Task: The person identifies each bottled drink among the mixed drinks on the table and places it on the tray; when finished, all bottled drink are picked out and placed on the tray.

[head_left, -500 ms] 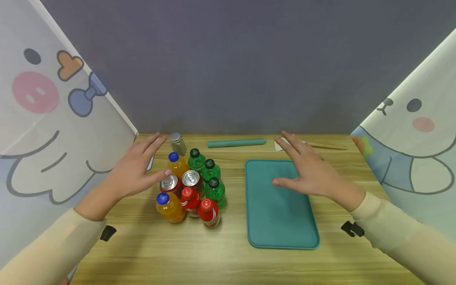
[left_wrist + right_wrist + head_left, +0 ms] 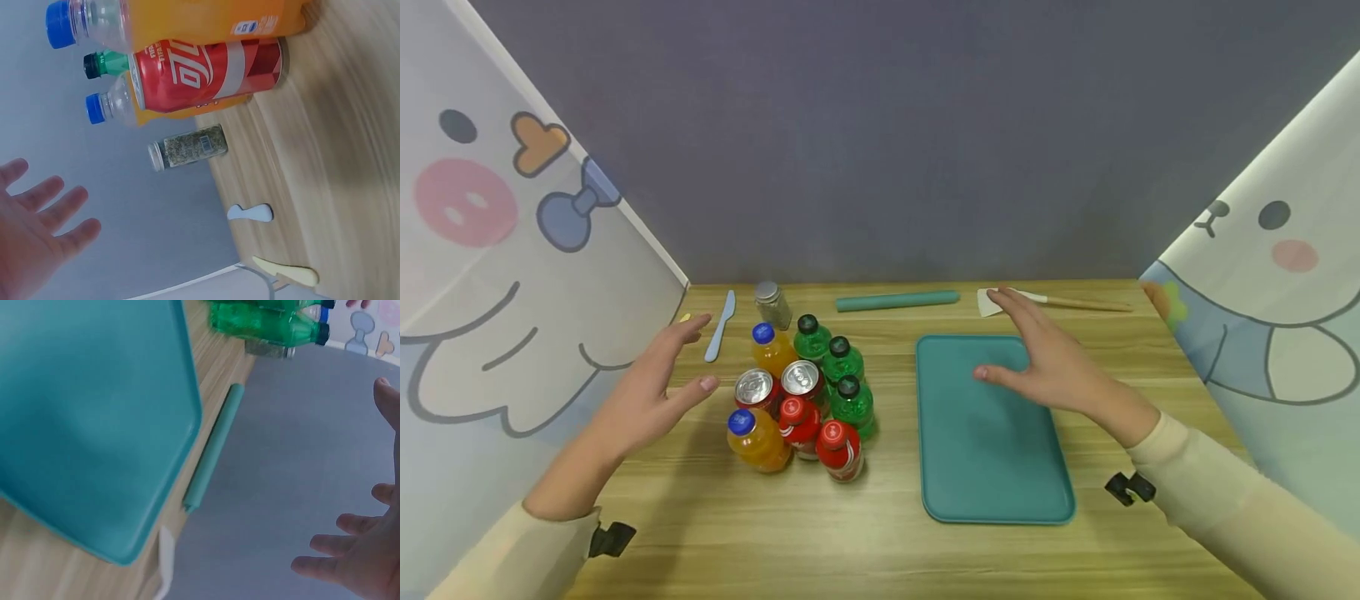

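Observation:
My left hand, fingers spread and holding nothing, hovers left of a tight cluster of drinks. The cluster has orange bottles with blue caps, soda cans, green bottles with black caps and red-capped cola bottles. My right hand hangs over the upper right of a teal tray, thumb and fingers apart with nothing between them. In the right wrist view its fingers stretch out above the table's back edge.
Along the back lie a light blue knife, a spice jar, a teal rod and a white spatula with a wooden handle. A yellow knife shows in the left wrist view. Walls stand behind and at both sides.
My left hand has drawn back left and down, away from the drinks, uncovering the light blue knife. The right hand has shifted slightly, showing more of the spatula.

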Tool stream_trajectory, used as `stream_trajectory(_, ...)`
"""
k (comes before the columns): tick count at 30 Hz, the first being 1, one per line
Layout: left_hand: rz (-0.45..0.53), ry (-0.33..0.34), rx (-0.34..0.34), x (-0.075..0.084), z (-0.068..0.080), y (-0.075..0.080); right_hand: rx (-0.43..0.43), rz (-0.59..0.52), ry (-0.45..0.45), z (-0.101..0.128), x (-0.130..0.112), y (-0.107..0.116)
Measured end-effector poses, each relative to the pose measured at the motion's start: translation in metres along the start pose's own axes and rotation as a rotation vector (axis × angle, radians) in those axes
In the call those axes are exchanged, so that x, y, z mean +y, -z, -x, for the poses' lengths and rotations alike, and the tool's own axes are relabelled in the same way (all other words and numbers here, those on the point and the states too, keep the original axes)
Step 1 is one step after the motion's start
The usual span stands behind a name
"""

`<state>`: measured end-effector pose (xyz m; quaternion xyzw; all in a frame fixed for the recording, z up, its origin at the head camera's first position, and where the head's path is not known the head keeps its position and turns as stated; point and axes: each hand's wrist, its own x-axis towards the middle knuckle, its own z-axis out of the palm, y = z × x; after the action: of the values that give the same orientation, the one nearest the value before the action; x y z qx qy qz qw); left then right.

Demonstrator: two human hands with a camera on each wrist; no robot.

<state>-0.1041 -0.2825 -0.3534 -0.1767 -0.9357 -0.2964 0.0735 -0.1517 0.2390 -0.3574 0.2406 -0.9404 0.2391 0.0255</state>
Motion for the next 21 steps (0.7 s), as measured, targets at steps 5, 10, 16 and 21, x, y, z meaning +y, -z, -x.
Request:
stream_trajectory(5,0.075,-0.004,0.008,0.000,0.009,-0.005,0.004,-0.048,-0.029,0.004,0.018,-0.004)
stream_trajectory(10,0.101,-0.012,0.019,-0.001,0.015,-0.013,-0.024,-0.088,-0.099,0.008,0.034,-0.005)
stream_trajectory(16,0.109,-0.029,0.030,0.004,0.024,-0.020,-0.072,-0.134,-0.172,0.013,0.054,-0.008)
stream_trajectory(21,0.112,-0.024,0.028,0.007,0.031,-0.028,-0.107,-0.172,-0.209,0.020,0.071,-0.013)
